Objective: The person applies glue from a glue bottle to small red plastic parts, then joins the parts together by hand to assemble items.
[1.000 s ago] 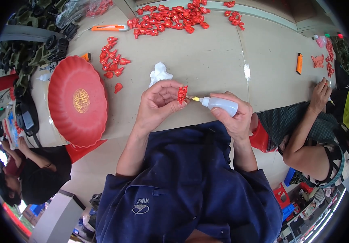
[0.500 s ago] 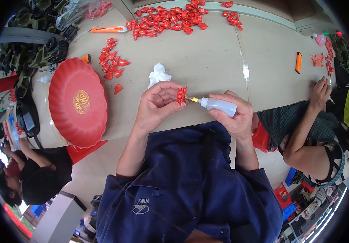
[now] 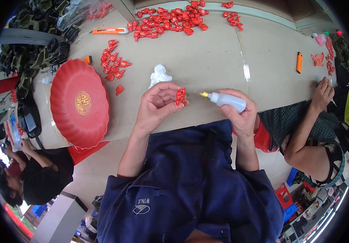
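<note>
Fingers of the left hand (image 3: pixel 156 106) pinch a small red piece (image 3: pixel 180 96); the right hand (image 3: pixel 242 115) wraps a white glue bottle (image 3: pixel 227 99), nozzle just beside the piece. Nearby, the red tray (image 3: pixel 79 103) holds nothing.

Beige table (image 3: pixel 207 69) w/ red plate (image 3: pixel 79 103), red pieces (image 3: pixel 166 20), tissue (image 3: pixel 159 75), orange cutter (image 3: pixel 109 30).

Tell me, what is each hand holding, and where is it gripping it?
The left hand pinches a small red piece by its lower end between the fingertips. The right hand wraps around the body of a white squeeze bottle, nozzle pointing at the piece.
</note>
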### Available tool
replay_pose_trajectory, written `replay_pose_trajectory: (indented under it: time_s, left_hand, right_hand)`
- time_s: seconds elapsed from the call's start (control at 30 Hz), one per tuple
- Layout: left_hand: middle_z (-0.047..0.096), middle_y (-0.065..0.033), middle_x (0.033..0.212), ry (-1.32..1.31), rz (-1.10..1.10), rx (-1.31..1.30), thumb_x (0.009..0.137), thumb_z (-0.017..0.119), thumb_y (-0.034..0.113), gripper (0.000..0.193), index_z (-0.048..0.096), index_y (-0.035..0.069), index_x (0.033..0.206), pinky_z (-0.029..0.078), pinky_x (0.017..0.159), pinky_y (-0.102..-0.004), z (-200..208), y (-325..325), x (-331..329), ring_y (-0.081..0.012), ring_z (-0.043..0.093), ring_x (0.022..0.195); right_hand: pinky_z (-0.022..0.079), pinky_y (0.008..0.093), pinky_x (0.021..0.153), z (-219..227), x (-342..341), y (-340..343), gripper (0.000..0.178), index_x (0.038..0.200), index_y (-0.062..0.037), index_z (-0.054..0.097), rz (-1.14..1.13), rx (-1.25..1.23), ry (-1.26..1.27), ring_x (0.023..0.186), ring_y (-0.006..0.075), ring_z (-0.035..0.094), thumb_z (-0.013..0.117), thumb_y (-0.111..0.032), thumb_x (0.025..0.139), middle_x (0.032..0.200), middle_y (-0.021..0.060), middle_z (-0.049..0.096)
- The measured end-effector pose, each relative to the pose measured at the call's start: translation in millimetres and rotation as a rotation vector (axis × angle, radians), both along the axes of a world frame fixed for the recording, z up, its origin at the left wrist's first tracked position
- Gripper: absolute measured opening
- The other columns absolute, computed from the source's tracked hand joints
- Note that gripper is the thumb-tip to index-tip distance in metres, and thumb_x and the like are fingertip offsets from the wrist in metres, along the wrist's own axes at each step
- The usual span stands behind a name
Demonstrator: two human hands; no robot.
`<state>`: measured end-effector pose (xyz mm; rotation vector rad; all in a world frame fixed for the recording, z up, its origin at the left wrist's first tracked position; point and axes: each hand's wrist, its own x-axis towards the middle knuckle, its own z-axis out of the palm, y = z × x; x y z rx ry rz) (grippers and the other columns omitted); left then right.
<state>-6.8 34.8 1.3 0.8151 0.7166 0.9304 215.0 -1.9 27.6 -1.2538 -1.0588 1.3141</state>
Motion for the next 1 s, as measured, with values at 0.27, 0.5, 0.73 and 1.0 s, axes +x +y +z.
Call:
replay_pose_trajectory:
  time_s: [0.27, 0.5, 0.73, 1.0]
  left_hand:
    - [0.061, -0.0098, 0.095, -0.059, -0.008, 0.010, 0.075, 0.063, -0.007, 0.034, 0.050, -0.001, 0.106, 0.052, 0.079, -0.0319, -3.4, 0.9, -2.7, -0.0200, 0.062, 0.088]
    - [0.061, -0.0110, 0.094, -0.078, 0.008, 0.034, 0.076, 0.063, -0.007, 0.034, 0.049, -0.001, 0.106, 0.052, 0.076, -0.0313, -1.8, -10.7, -9.3, -0.0229, 0.062, 0.087]
    - [0.060, -0.0135, 0.092, -0.079, 0.082, 0.036, 0.078, 0.061, -0.005, 0.033, 0.047, 0.000, 0.108, 0.051, 0.069, -0.0298, -3.7, -17.7, -22.1, -0.0252, 0.062, 0.086]
    - [0.060, -0.0145, 0.091, -0.069, 0.167, 0.060, 0.077, 0.061, -0.006, 0.034, 0.046, 0.001, 0.108, 0.051, 0.069, -0.0304, -1.3, -22.6, -32.6, -0.0245, 0.062, 0.086]
  right_hand:
    - [0.044, 0.0228, 0.077, -11.2, -1.3, 16.6, 0.033, 0.105, 0.0011, 0.058, -0.090, 0.013, -0.044, 0.087, 0.0110, 0.056, 0.068, -0.003, 0.074, 0.097, 0.0064, 0.061]
    - [0.043, 0.0247, 0.082, -23.5, -15.3, 32.9, 0.027, 0.101, -0.0012, 0.058, -0.171, 0.197, -0.265, 0.089, 0.0131, 0.056, 0.065, -0.001, 0.075, 0.097, 0.0068, 0.061]
    - [0.042, 0.0256, 0.084, -31.6, -17.4, 31.8, 0.028, 0.102, -0.0018, 0.055, -0.191, 0.192, -0.307, 0.093, 0.0131, 0.056, 0.063, 0.000, 0.076, 0.103, 0.0065, 0.062]
    - [0.044, 0.0305, 0.080, -25.3, -23.0, 9.6, 0.031, 0.098, 0.0003, 0.056, -0.511, 0.512, -0.491, 0.088, 0.0182, 0.057, 0.067, 0.003, 0.069, 0.097, 0.0092, 0.060]
